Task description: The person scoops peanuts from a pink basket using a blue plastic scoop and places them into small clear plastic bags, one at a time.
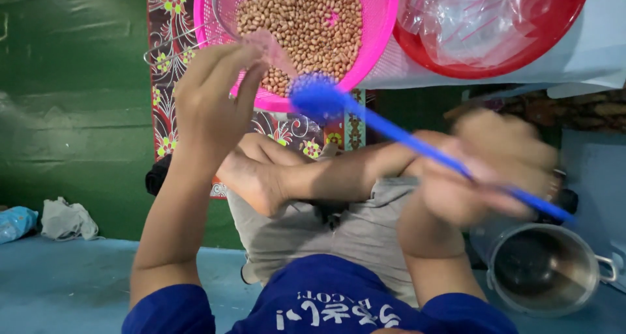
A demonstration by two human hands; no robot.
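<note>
Fingers of the right hand (pixel 495 171) (blurred) grip a blue ladle (pixel 391 126); left hand (pixel 212 99) pinches a clear bag (pixel 270 47).

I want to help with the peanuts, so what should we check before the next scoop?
1. Blue plastic long-handled scoop held in the right hand: ok, though the grip is blurred.
2. Scoop loaded: cannot tell, blurred.
3. Small clear plastic bag pinched by the left hand: ok.
4. Bag mouth open: cannot tell.
5. Pink plastic mesh basket has peanuts: ok.
6. Round steel pot upright beside the right arm: ok.
</note>
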